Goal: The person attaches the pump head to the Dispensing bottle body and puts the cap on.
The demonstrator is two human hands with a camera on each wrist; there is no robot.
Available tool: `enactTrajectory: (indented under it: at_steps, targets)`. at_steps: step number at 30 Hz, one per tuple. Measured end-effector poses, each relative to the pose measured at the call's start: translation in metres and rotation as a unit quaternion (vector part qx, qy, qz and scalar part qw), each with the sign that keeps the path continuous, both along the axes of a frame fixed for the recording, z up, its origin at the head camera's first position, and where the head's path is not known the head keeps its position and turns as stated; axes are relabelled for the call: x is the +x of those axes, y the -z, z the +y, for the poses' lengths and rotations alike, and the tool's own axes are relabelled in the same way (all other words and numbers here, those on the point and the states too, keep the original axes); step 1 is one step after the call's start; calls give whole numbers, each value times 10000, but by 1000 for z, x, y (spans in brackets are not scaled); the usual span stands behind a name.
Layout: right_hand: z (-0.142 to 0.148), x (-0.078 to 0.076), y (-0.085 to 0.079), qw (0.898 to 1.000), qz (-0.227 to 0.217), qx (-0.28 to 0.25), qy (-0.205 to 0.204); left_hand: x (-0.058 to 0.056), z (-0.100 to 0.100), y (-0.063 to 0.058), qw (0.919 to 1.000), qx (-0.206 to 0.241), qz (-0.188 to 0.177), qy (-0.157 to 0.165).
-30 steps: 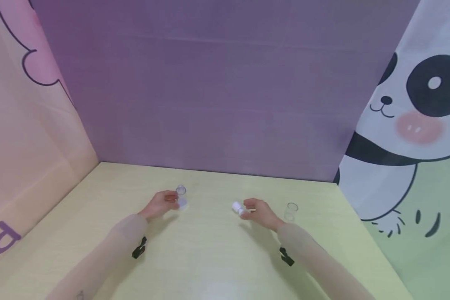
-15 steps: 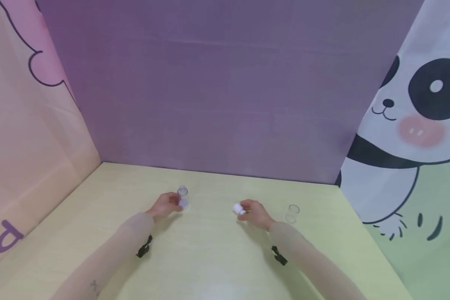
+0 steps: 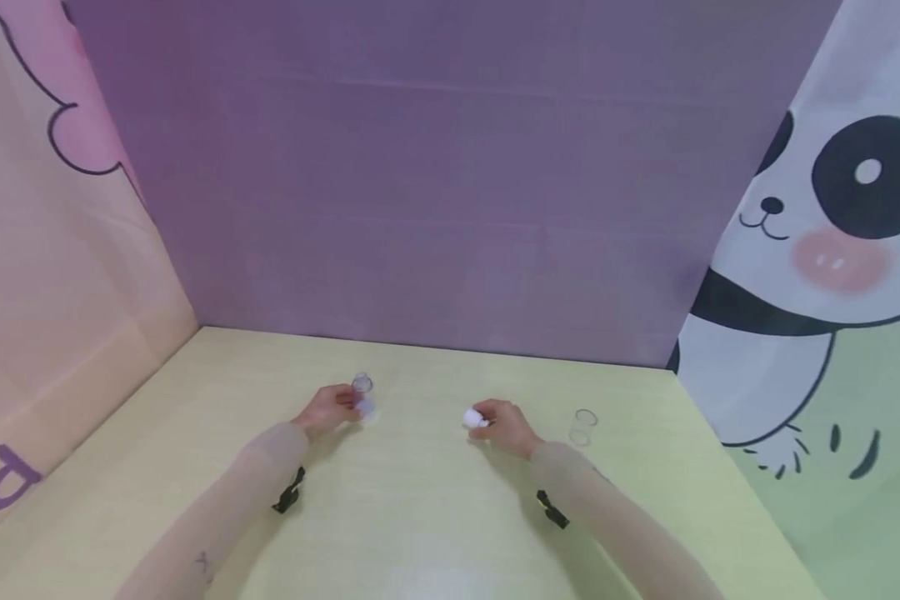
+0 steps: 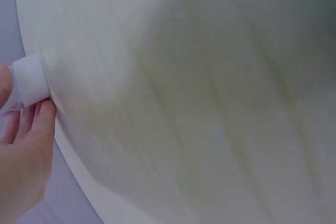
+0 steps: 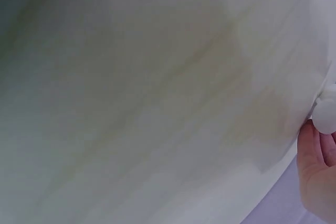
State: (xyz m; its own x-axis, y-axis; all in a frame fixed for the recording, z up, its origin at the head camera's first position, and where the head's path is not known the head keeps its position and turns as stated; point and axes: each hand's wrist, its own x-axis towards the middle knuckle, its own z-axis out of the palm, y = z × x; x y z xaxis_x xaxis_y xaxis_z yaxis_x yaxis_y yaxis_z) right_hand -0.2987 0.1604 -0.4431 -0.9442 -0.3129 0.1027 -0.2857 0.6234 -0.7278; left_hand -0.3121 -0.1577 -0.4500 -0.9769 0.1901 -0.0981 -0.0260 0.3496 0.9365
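Note:
My left hand (image 3: 328, 410) grips a small clear container with a white lower part (image 3: 364, 408), which stands on the table toward the left. Seen from the left wrist, the thumb and fingers lie on either side of this container (image 4: 31, 80), its white end against the table. Right of centre, my right hand (image 3: 504, 426) holds a small white bottle (image 3: 473, 417) between thumb and fingers, tilted with its wide end toward the left. The right wrist view catches only part of the white bottle (image 5: 325, 115) at the frame's edge.
A clear empty-looking cup (image 3: 582, 427) stands on the pale table (image 3: 420, 517) to the right of my right hand. A purple cloth backdrop (image 3: 450, 208) rises behind the table. Printed panels border it, a panda panel (image 3: 757, 375) at right and a pink one (image 3: 82, 275) at left.
My right hand has moved slightly left and its fingers have closed round the white bottle. My left hand has stayed at the clear container, its fingers coming in round it.

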Motion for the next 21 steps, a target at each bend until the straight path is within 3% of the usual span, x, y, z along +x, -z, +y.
enactTrajectory:
  at_steps: [12,21]
  targets:
    - [-2,-1,1,9996,174,240,27,-4,3,2,9994,-197,-247,-104]
    - [0,-5,1,9993,191,320,20,0,5,-4,9998,-157,-156,-11]
